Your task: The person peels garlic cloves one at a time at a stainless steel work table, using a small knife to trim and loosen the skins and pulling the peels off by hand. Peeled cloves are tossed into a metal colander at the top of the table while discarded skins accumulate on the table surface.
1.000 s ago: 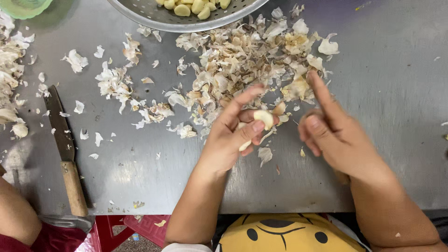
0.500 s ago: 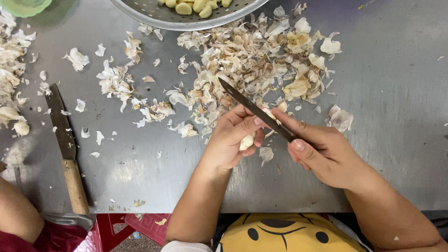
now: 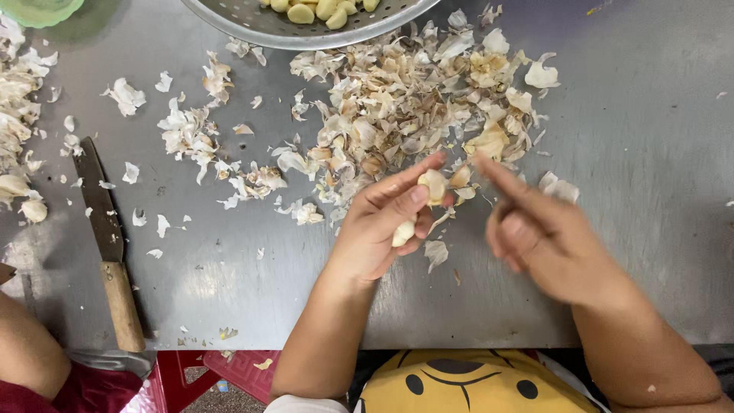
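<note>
Garlic clove [image 3: 433, 185] pinched in left hand [image 3: 380, 229] fingertips
Right hand [image 3: 547, 237] blurred at three o'clock, grip unreadable; the loosely held clove may slip into the peels [image 3: 413, 99].

the left hand [image 3: 382, 226] sits on the table [image 3: 650, 153] just left of the right hand [image 3: 547, 237], a garlic clove [image 3: 433, 186] between its fingertips. the heap of garlic skins [image 3: 413, 99] lies just behind both hands, and the metal colander [image 3: 306, 23] stands behind that at the far edge. well to the left lies a knife [image 3: 107, 245], handle toward the near edge, with another person's arm [image 3: 27, 352] at the near left corner.
</note>
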